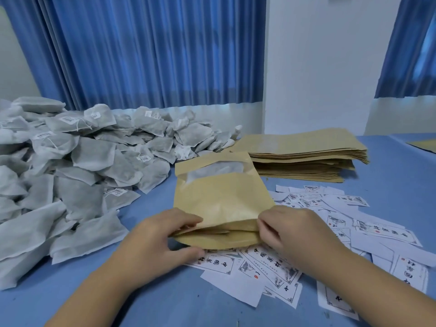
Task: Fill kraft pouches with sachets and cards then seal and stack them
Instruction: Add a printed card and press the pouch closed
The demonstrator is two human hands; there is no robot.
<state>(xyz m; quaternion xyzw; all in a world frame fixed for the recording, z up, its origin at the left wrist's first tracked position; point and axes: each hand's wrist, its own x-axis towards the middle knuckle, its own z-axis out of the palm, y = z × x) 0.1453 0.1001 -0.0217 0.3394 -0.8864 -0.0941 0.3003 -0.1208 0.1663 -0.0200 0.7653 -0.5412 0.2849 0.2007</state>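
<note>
Kraft paper, tan and matte, makes up the flat windowed pouch (224,199) that lies on the blue table covering (165,303) right in front of the person, with its clear window at the far end and something pale showing behind it. Both hands are at the near end. The left hand (165,237) has its fingers curled over the upper layer and its thumb low beside the lower one. The right hand (297,230) pinches the opposite corner. The layers there are parted a little. This looks like the open mouth, though from this angle it could be a folded gusset instead.

The pouch should be light and fairly stiff, apt to crease rather than drape, and smooth enough to slide on the cloth. The two near corners are the sensible hold, because pulling them apart bows the opening without crushing the window.

The heap of grey-white mesh sachets (70,161) to the left looks soft and easily snagged by its strings and tags. The white printed paper cards (266,263) scattered under and to the right of the pouch are thin and best lifted by an edge. A stack of flat kraft pouches (302,156) sits behind, well clear of the hands.
</note>
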